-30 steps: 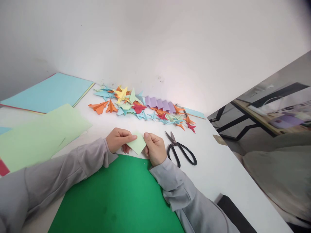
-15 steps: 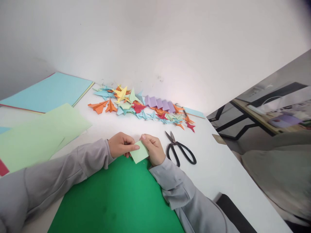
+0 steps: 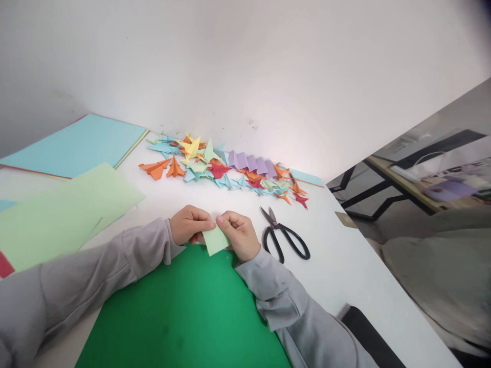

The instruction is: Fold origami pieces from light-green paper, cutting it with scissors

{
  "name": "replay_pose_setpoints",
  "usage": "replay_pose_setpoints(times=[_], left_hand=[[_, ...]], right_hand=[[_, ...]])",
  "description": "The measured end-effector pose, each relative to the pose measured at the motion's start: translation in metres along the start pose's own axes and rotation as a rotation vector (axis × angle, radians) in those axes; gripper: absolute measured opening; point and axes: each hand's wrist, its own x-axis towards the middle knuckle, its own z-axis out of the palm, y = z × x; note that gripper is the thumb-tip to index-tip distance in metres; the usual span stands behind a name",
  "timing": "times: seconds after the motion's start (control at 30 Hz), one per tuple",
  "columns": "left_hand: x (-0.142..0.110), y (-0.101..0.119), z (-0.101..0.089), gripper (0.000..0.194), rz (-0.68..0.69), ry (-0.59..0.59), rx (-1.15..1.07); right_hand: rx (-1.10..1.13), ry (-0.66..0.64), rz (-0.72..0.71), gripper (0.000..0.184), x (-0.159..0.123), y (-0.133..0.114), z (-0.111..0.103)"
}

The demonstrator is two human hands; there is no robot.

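Note:
A small piece of light green paper (image 3: 215,242) is pinched between both my hands, just above the far edge of a green sheet (image 3: 184,306). My left hand (image 3: 191,225) grips its upper left corner, thumb on top. On the other side my right hand (image 3: 241,235) holds the upper right edge, its thumb close to the left thumb. The fingers under the paper are mostly hidden. Scissors (image 3: 278,225) with black handles lie partly spread on the table, right of my right hand.
Folded paper shapes (image 3: 218,168) in several colours lie along the wall, with a purple pleated strip (image 3: 253,164) among them. Blue sheets (image 3: 84,143) and light green sheets (image 3: 69,214) lie at left. A black object (image 3: 368,335) rests near the right table edge.
The light green paper has shifted slightly left and tilted. My right thumb has slid left along its top edge, nearer to my left thumb.

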Motion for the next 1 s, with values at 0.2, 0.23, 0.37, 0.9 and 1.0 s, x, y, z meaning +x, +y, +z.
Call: replay_pose_setpoints(times=[0.2,0.23,0.37,0.9,1.0], left_hand=[[0.000,0.004,0.000,0.040,0.109,0.014,0.027],[0.000,0.004,0.000,0.041,0.138,0.013,0.040],[0.001,0.006,0.000,0.042,0.191,0.013,0.061],[0.000,0.003,0.001,0.033,0.074,0.051,-0.083],[0.002,0.002,-0.001,0.034,0.052,0.048,-0.105]], right_hand=[[0.051,0.057,-0.037,0.033,0.001,0.002,0.000],[0.052,0.060,-0.041,0.032,0.002,0.002,0.000],[0.050,0.065,-0.058,0.032,0.002,0.002,0.001],[0.093,0.181,-0.046,0.039,0.005,0.008,-0.004],[0.117,0.135,-0.050,0.040,0.005,0.006,-0.003]])
